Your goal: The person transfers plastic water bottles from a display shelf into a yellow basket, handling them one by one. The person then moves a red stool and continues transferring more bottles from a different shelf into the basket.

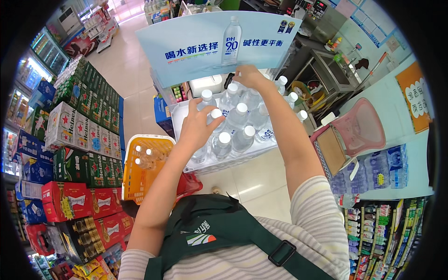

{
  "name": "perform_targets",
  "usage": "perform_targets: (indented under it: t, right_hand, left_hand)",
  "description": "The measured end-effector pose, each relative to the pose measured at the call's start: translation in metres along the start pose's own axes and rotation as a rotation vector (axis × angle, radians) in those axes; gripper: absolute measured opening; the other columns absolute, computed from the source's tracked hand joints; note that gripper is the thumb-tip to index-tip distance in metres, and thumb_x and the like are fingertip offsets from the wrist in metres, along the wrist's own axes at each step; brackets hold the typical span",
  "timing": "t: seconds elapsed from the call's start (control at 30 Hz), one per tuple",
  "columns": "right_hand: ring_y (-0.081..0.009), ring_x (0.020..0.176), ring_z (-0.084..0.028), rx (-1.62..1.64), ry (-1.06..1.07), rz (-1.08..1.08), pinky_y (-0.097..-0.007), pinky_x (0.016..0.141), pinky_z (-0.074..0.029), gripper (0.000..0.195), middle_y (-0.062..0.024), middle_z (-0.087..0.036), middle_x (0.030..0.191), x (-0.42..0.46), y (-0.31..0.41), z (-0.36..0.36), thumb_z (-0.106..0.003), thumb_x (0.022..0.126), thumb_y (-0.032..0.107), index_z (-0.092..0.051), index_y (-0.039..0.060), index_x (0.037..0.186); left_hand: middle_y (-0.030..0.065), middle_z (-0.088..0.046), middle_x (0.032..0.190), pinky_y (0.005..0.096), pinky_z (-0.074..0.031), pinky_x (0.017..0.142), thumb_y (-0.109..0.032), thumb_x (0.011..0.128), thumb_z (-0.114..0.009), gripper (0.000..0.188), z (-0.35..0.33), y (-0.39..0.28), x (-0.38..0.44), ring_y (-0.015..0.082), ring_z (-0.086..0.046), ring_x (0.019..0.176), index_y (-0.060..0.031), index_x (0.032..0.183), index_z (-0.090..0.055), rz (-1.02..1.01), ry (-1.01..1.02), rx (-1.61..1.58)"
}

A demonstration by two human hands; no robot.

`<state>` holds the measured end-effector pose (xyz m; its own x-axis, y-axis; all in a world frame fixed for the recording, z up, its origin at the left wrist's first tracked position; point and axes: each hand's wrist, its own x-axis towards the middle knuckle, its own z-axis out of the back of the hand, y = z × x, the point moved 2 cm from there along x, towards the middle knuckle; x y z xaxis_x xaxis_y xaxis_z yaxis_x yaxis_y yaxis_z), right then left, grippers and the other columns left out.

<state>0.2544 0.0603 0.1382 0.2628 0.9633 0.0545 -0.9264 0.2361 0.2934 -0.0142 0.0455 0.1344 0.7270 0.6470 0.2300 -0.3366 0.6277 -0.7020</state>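
Clear plastic water bottles (237, 117) with white caps stand close together on a white display stand (179, 119). My left hand (196, 124) is over the stand's left side, thumb and fingers spread around the capped top of one bottle (216, 115); whether they touch it is unclear. At the back of the group, my right hand (249, 76) has its fingers bent down at a bottle top, just below the light blue sign (196, 52). The bottle top there is mostly hidden by the hand, so its grip cannot be told.
A yellow-orange plastic basket (131, 175) holding several small bottles is left of the stand. Stacked beer cartons (87, 133) line the left side. On the right are a pink mesh chair (360, 126), wrapped bottle packs (371, 175) and a metal sink unit (329, 70).
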Motion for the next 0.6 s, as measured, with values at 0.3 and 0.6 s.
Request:
perform_targets:
  t: [0.3, 0.6]
  right_hand:
    - [-0.0379, 0.082, -0.063, -0.055, -0.068, 0.066, -0.0414, 0.077, -0.050, 0.024, -0.0233, -0.066, 0.086, -0.014, 0.002, -0.006, -0.067, 0.078, 0.021, -0.070, -0.0005, 0.088]
    - [-0.0371, 0.084, -0.064, 0.037, 0.048, -0.029, -0.0408, 0.077, -0.051, 0.020, -0.0250, -0.066, 0.088, -0.037, 0.014, 0.008, -0.064, 0.079, 0.014, -0.069, -0.0036, 0.086]
  left_hand:
    - [0.0213, -0.041, 0.129, 0.0371, -0.052, 0.078, -0.034, 0.083, -0.070, 0.037, 0.001, 0.001, 0.000, 0.0299, -0.063, 0.091, -0.0072, 0.108, -0.065, -0.024, 0.003, 0.044]
    - [0.0225, -0.040, 0.129, 0.0444, -0.051, 0.080, -0.033, 0.080, -0.070, 0.035, 0.003, 0.001, -0.001, 0.0408, -0.061, 0.093, -0.0090, 0.105, -0.065, -0.001, 0.010, -0.002]
